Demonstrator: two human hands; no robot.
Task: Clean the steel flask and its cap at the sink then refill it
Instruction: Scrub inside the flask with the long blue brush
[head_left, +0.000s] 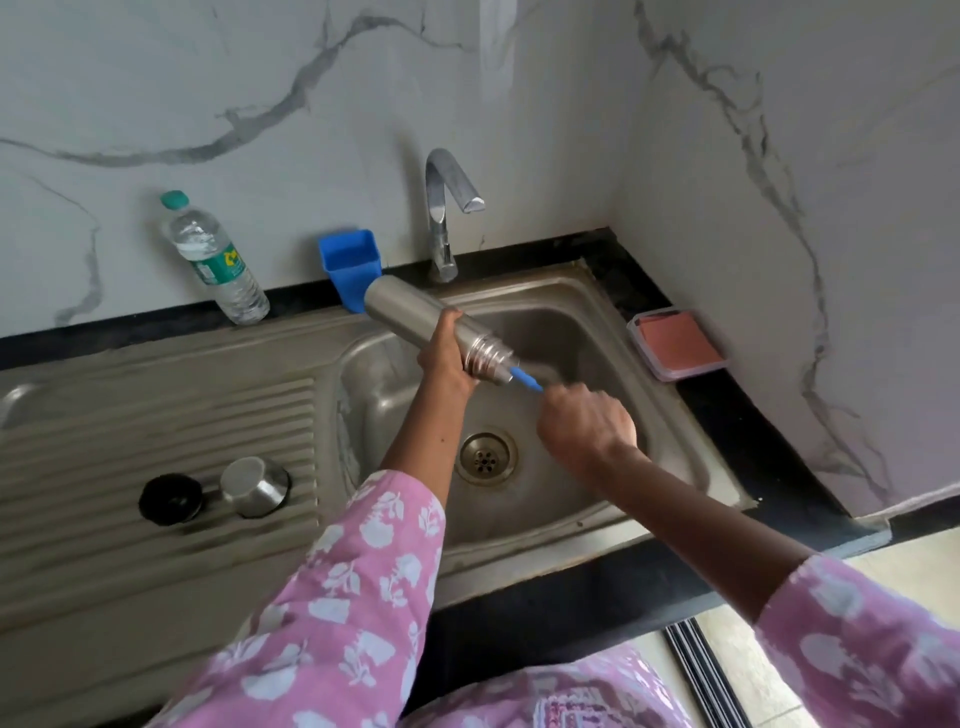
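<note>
Her left hand (441, 358) is wrapped round the neck end of the steel flask (410, 312), fingers curled over the smooth brushed body just above the ridged threads. The flask is held in the air over the sink basin (566, 312), tilted, base up toward the back left, mouth down toward the right. Her right hand (584, 423) is clenched round the blue plastic handle of a bottle brush (524, 378), whose working end is inside the mouth and hidden.

Below the hands the basin is dull stainless steel with rounded corners and a round drain (487, 458) with open room around it. On the ribbed drainboard (156, 415) to the left, the steel cap (254, 486) sits beside a round black stopper (170, 499), nearly touching, both well apart from the basin edge.

Behind the flask's base stands a square blue plastic holder (350, 260), with the chrome tap (447, 208) beside it. Further left is a clear water bottle (213, 257) with a green cap; its green label is too small to read. A clear box holding something flat and pink (675, 343) rests on the black counter (737, 415) at the right, against the veined marble wall (260, 104).
</note>
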